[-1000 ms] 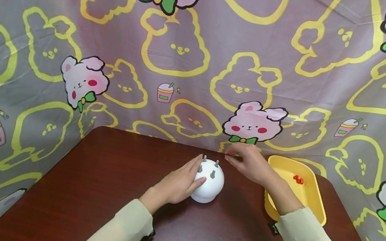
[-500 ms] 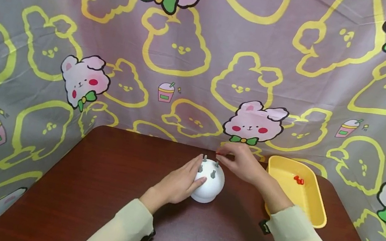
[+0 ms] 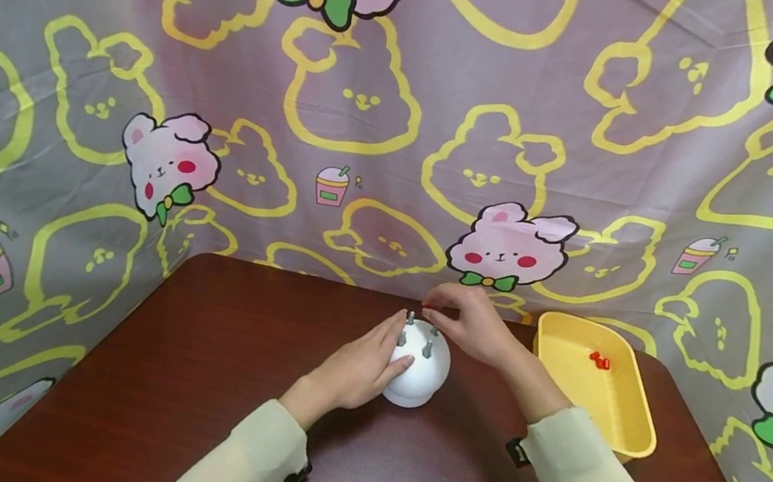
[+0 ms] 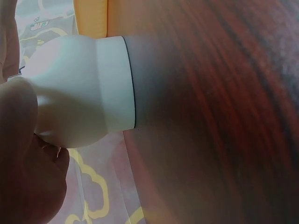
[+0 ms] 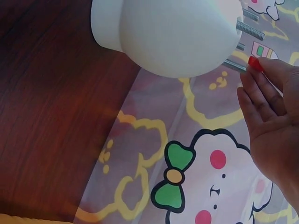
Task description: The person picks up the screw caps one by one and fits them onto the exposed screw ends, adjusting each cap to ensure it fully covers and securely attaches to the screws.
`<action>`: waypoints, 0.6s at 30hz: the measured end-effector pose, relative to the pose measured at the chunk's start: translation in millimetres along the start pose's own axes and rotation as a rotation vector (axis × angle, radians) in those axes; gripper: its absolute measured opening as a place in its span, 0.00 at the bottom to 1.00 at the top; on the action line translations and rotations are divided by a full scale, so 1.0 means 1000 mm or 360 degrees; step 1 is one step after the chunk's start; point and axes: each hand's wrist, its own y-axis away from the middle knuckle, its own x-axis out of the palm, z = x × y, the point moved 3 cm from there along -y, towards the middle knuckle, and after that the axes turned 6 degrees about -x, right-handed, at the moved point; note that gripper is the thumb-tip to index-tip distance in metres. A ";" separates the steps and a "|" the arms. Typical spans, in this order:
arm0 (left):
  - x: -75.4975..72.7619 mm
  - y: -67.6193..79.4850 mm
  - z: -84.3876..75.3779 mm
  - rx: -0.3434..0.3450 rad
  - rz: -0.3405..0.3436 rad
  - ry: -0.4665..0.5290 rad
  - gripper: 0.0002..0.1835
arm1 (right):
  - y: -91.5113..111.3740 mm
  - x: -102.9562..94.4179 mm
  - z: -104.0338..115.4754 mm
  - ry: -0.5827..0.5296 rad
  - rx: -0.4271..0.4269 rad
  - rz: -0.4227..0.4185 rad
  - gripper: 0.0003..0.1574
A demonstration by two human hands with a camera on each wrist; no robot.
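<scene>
A white rounded dome point(image 3: 416, 376) stands on the table, with several grey threaded bolts point(image 5: 251, 30) sticking up from its top. My left hand point(image 3: 358, 361) rests against its left side, fingers straight and together, thumb lying over the near upper part. Thumb and fingertips of my right hand point(image 5: 275, 100) pinch a small red piece point(image 5: 255, 63), whose exact kind is too small to tell. That red piece is beside the tip of one bolt in the right wrist view; whether it touches cannot be told. The dome's left flank is partly hidden under the left hand.
On the right of the dark wooden table point(image 3: 220, 383) lies a yellow tray point(image 3: 632, 415) holding several small red pieces point(image 3: 599, 360). A cartoon-printed cloth point(image 3: 392, 107) hangs behind and at both sides.
My right hand has moved left from near the tray side toward the bolts, carrying the red piece. The left hand and dome have kept their place.
</scene>
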 end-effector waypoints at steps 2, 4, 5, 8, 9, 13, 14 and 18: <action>0.000 0.000 0.000 0.0000 -0.0001 0.0002 0.41 | -0.001 0.001 -0.001 -0.0013 0.0013 -0.0007 0.07; 0.000 0.001 0.000 -0.0002 0.0003 0.0003 0.41 | -0.001 0.003 -0.001 -0.0024 0.0018 -0.0011 0.07; 0.000 0.001 0.000 -0.0003 0.0005 0.0004 0.41 | -0.001 0.004 -0.001 -0.0027 0.0017 -0.0013 0.07; 0.000 0.001 -0.001 0.0001 -0.0003 0.0014 0.41 | -0.003 0.006 0.000 -0.0031 0.0021 -0.0010 0.07; 0.000 0.001 -0.001 0.0002 -0.0002 0.0016 0.41 | -0.003 0.006 0.000 -0.0028 0.0024 -0.0007 0.07; 0.000 0.001 -0.001 -0.0008 0.0006 0.0018 0.41 | -0.004 0.009 0.000 -0.0022 0.0044 0.0009 0.07; 0.000 0.001 -0.001 -0.0012 0.0010 0.0017 0.41 | -0.005 0.010 0.000 -0.0021 0.0048 0.0011 0.07; -0.001 0.001 -0.002 -0.0021 0.0020 0.0009 0.41 | -0.006 0.011 0.001 -0.0036 0.0066 0.0015 0.07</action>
